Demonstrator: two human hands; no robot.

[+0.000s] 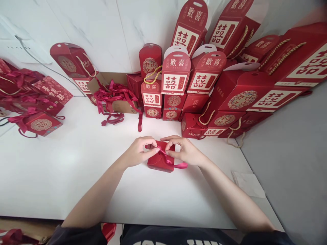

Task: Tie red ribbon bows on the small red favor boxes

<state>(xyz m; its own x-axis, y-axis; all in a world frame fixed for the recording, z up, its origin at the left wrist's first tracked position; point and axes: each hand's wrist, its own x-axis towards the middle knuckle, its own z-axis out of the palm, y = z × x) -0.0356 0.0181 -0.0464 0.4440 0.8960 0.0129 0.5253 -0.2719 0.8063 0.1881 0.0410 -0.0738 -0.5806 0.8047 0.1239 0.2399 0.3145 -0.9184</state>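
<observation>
A small red gift box (161, 164) lies on the white table (84, 166), close to the middle of the view. A pink ribbon (180, 165) runs over its top, and one loose end trails off the box's right side. My left hand (143, 149) is at the box's left, thumb and index finger pinched on the ribbon. From the right, my right hand (182, 149) pinches the same ribbon between thumb and fingers, just above the box top. The two pinches are a short distance apart.
An open cardboard box (122, 106) full of pink ribbons stands at the back, some ribbons spilling in front. Stacked red boxes (176, 81) fill the back right. More ribboned boxes (42, 124) sit at the left. A white sheet (249, 183) lies at the right.
</observation>
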